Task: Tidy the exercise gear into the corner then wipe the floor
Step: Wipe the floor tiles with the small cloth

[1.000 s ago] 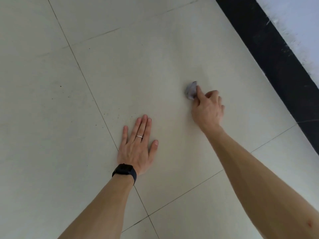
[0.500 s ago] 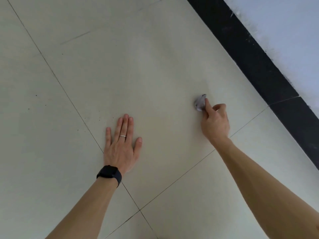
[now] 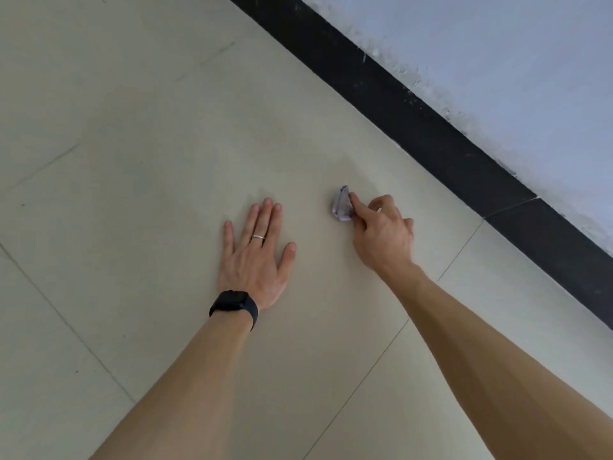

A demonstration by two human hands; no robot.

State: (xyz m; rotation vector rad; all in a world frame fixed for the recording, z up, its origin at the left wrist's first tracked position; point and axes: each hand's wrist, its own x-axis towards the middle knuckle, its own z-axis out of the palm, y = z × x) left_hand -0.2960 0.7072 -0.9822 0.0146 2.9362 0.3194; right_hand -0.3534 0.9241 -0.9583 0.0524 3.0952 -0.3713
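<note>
From the head view, the right hand [image 3: 381, 234] pinches a small crumpled wipe [image 3: 341, 205] against the floor [image 3: 132, 161] near the black skirting [image 3: 431, 127], having dragged it closer to the flat, spread left hand [image 3: 255, 257], so wiping appears underway.

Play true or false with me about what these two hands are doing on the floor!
1. The left hand lies flat on the floor with straight fingers. True.
2. The right hand holds nothing. False: it pinches a small greyish wad down on the floor.
3. The black band is on the right wrist. False: it is on the left wrist.
4. A black strip runs along the bottom of the wall. True.
5. The two hands touch each other. False: bare floor shows between them.
</note>
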